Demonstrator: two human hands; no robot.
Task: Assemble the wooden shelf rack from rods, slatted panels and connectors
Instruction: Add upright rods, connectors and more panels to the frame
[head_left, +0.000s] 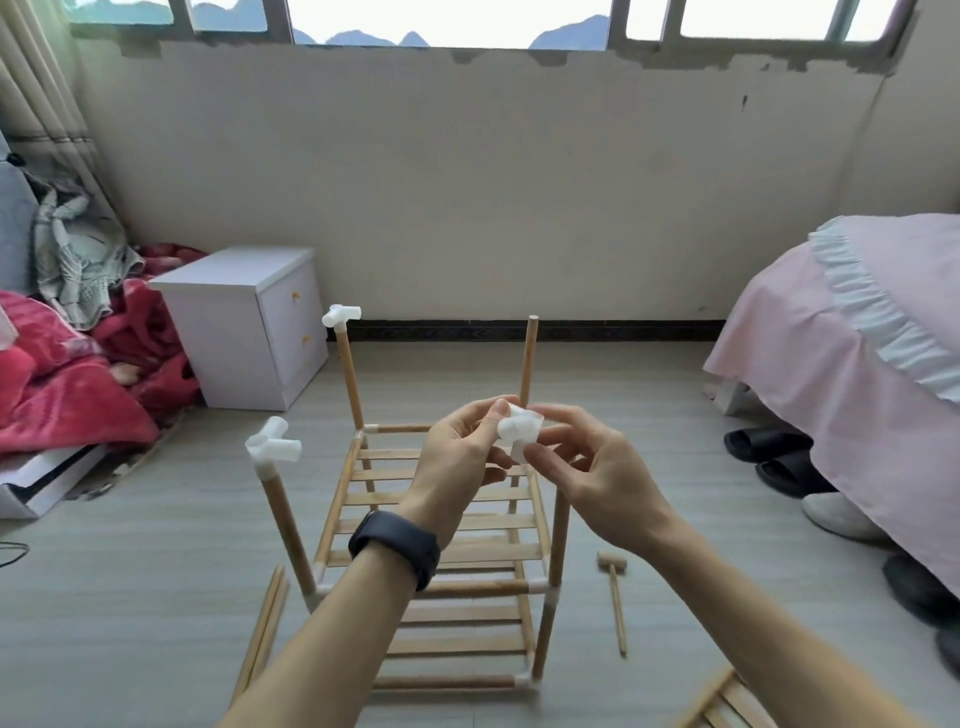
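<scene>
Two tiers built, one left to build, by estimate. Locate the partly built rack (441, 587) upright on the floor (156, 597), directly below both grips. Note the lower slatted panel (457, 644) and the upper slatted panel (441, 551), each framed by rods and seated in white corner joints.

Count four uprights above the upper slatted panel:
- front-left rod (280, 525), capped with the front-left connector (272, 447), a white three-way piece;
- rear-left rod (349, 374), capped likewise with the rear-left connector (340, 315);
- rear-right rod (529, 358), bare at the top;
- front-right rod (560, 535), top hidden behind the right grip (597, 478); cannot tell whether capped or bare.

Observe the held connector (519, 431), white, raised above the rack and overlapping the rear-right rod in the view. Read it as pinched between thumb and fingertips of the left grip (457, 467) and the fingertips of the right grip. Treat both grips as clenched on this one part, neither released.

Judge as outstanding:
- capping at least the rear-right rod;
- bridging the caps with the loose rods (265, 629), on the floor left of the rack;
- seating the spare slatted panel (727, 706), at the lower right edge of the view.

Keep the small wooden mallet (613, 597), on the floor just right of the rack, within reach for tapping joints home. Align socket to rod end before pressing.
</scene>
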